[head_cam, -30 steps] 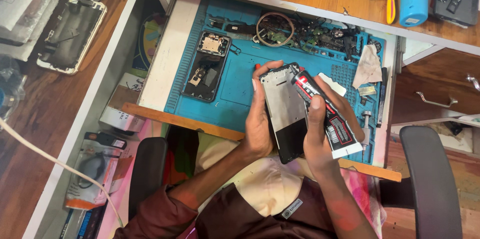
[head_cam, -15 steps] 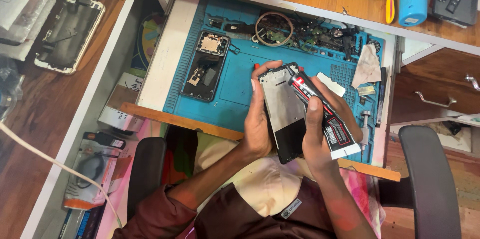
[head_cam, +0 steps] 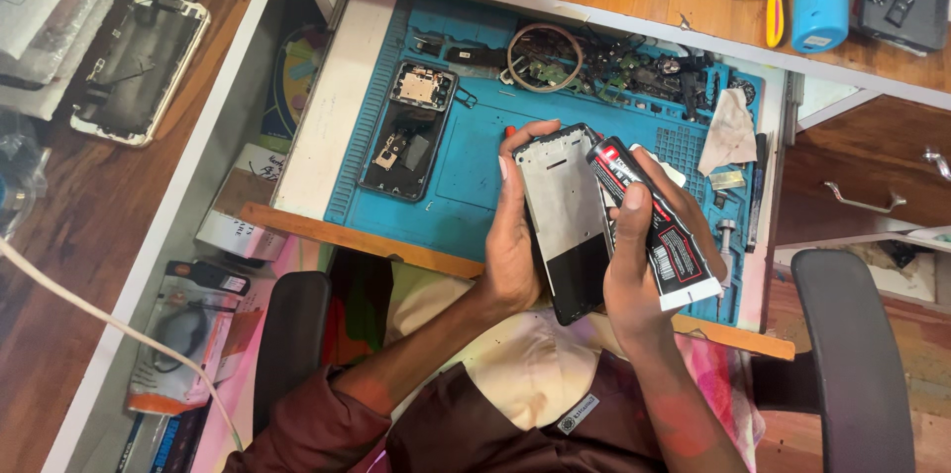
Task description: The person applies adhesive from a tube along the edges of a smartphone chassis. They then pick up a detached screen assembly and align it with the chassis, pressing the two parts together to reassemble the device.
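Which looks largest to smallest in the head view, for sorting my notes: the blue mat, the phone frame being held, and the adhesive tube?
1. blue mat
2. phone frame
3. adhesive tube; it is nearer the camera, yet looks smallest.

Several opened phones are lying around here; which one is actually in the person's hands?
The silver-and-black phone frame gripped by the left hand; the others lie untouched on the blue mat and wooden desk.
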